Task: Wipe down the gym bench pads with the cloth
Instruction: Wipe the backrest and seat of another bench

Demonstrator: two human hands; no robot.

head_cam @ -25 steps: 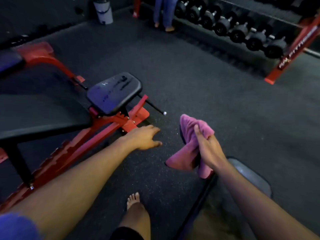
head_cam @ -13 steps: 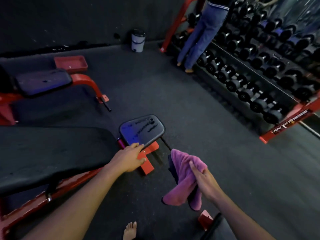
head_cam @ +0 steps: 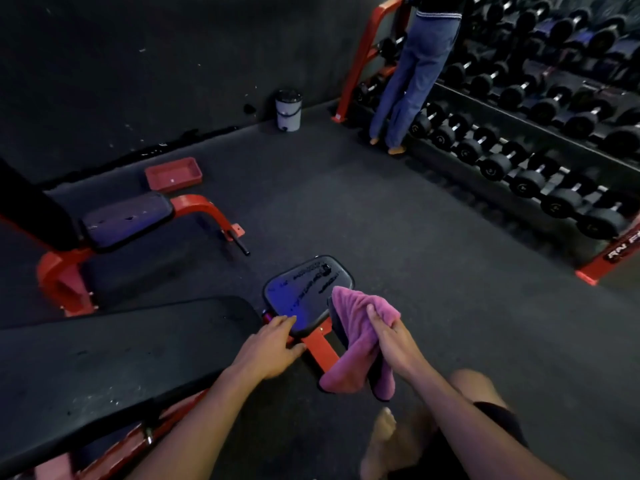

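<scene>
A red-framed gym bench lies at lower left, with a long black back pad [head_cam: 114,362] and a small black seat pad [head_cam: 298,292]. My left hand [head_cam: 268,348] hovers with relaxed fingers over the gap between the two pads, its fingertips by the seat pad's near edge. A pink cloth [head_cam: 353,341] hangs just right of the seat pad, its top overlapping the pad's right edge. My right hand [head_cam: 391,341] grips the cloth at mid-height.
A second red bench [head_cam: 128,220] and a red tray [head_cam: 173,174] stand at the back left. A white bin [head_cam: 288,110] is against the wall. A person [head_cam: 412,74] stands at the dumbbell rack [head_cam: 540,140] on the right. My bare foot [head_cam: 379,441] is below.
The view has lifted and moved closer to the bench. My right hand carried the cloth left and up against the seat pad. My left hand stayed near the seat pad's near edge.
</scene>
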